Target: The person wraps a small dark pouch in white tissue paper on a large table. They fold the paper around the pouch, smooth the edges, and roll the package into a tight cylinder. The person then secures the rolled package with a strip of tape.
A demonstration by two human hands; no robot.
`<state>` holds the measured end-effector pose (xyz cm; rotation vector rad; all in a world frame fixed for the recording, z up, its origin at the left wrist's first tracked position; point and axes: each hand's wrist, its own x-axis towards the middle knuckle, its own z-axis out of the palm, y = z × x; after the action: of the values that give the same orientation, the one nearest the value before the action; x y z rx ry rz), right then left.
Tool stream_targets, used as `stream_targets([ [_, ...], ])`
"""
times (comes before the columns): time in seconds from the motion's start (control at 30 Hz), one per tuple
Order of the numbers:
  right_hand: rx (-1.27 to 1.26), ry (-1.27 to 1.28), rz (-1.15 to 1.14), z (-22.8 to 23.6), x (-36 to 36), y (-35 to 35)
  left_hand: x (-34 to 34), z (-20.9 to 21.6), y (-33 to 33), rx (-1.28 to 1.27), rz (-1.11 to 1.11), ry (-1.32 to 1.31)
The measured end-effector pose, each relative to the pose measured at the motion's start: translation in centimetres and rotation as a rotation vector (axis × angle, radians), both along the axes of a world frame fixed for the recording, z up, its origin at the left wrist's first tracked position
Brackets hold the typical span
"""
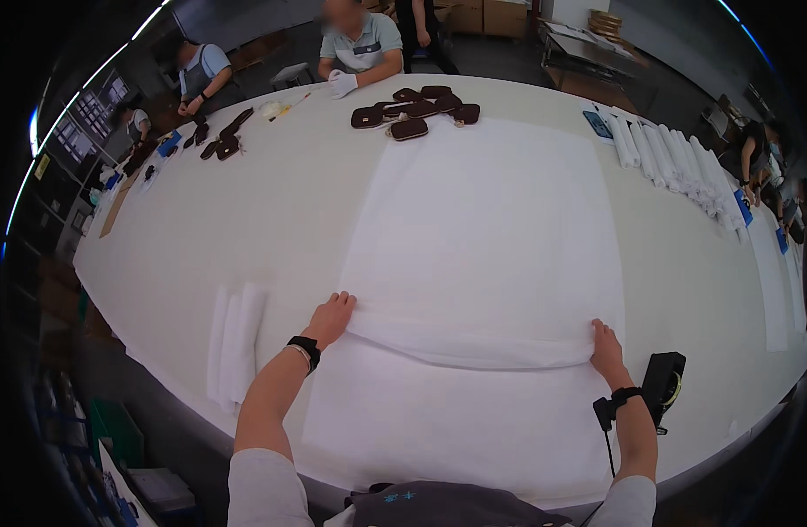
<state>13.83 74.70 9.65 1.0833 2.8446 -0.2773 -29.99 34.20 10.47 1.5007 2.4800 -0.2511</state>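
Observation:
A wide sheet of thin white material (pixel 491 220) lies flat on the pale table, running from near my body toward the far side. Across it, a folded or loosely rolled band of the same sheet (pixel 474 350) spans between my hands. My left hand (pixel 335 314) grips the band's left end, fingers curled over it. At the right end, my right hand (pixel 605 347) pinches the band's edge. Both wrists wear dark bands. What the fingers hold underneath is hidden.
White rolls (pixel 237 342) lie left of my arm; more white rolls (pixel 676 162) line the far right, by a phone (pixel 597 125). A black device (pixel 662 386) stands beside my right wrist. Brown pouches (pixel 410 129) sit at the far side, where a person with a white glove (pixel 343 83) sits.

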Motion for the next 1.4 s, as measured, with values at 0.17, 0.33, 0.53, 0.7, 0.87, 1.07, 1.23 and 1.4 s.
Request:
stream_targets([
  [0.17,-0.042,0.028,0.015,-0.2,0.8,-0.2,0.0,1.1,0.2,-0.022,-0.024,-0.028],
  [0.33,-0.043,-0.131,0.071,-0.9,0.1,5.2,-4.9,0.4,5.3,-0.108,-0.145,0.085],
  [0.53,0.235,0.182,0.394,1.6,-2.8,3.0,-5.4,0.1,5.0,0.167,-0.136,0.037],
  [0.7,0.055,0.034,0.107,0.3,-5.3,5.6,-7.6,-1.3,6.9,0.128,-0.039,0.086],
  [0.87,0.138,0.037,0.187,-0.3,-6.3,9.6,-8.4,-0.6,8.6,0.130,-0.143,0.211],
  [1.07,0.212,0.116,0.151,-0.2,-9.0,12.1,-10.6,-0.8,10.9,0.343,-0.076,0.007],
  [1.23,0.223,0.020,0.149,-1.0,-5.9,10.6,-8.3,-1.5,8.4,0.290,-0.128,0.039],
  [1.4,0.142,0.059,0.266,0.4,3.4,0.4,-1.5,-1.0,0.0,0.344,-0.207,-0.093],
])
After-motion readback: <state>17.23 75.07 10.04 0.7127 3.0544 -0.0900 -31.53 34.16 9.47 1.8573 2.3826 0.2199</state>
